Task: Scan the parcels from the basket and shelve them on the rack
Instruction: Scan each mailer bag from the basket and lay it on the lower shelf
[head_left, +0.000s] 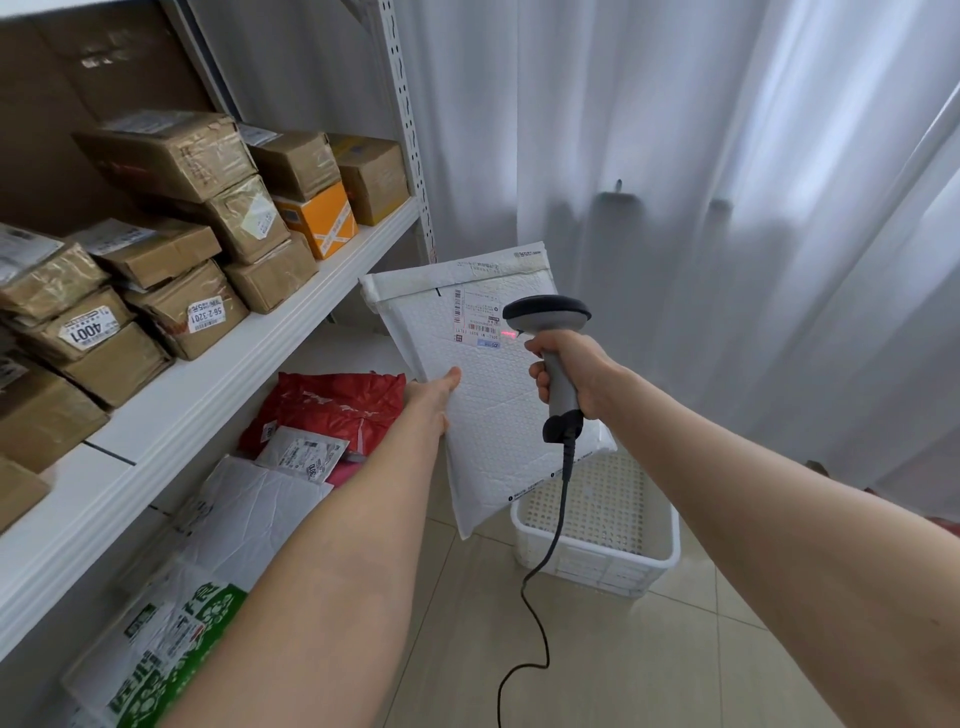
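Gripping a white bubble mailer (493, 415) by its left edge with the left hand (431, 402), thumb laid flat on the front, other fingers hidden behind. Held up in mid-air at centre, tilted, with the lower right edge crossing the far left of the white basket (634, 561) on the tiled floor. Dimpled, padded front; folded flap across the far end; printed label with barcodes near the top right, lit by a small red spot. Clutching a grey scanner (545, 314) by its handle in the right hand (569, 376), fingers wrapped round it, dark head just right of the label, black cable (563, 493) trailing down toward the floor. On the left, on the white rack (234, 374), taped brown boxes (171, 156) with stickers, stacked close together, one orange among them. Under that shelf, a red bag (332, 405) with white and green pouches lying flat nearer.
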